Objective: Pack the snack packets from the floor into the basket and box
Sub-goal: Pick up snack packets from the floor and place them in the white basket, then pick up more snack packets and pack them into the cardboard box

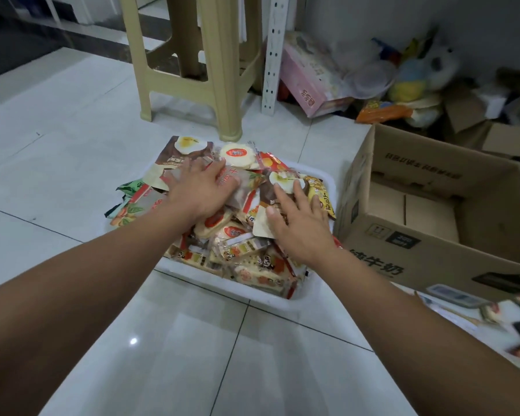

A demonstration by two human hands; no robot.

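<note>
Left hand (204, 190) and right hand (300, 226), both flat with fingers spread, pressed onto snack packets (246, 256), heaped beyond counting, two showing a fried egg, in one white basket (192, 274) on the tiled floor (57, 145). Just beside, right: one open cardboard box (427, 265), printed "牛奶".

Snack pkts (240, 253) heaped above rim of white basket (198, 276) on floor; open cardboard box (427, 256) just right.

Even light, floor glare, blurred edges
</note>
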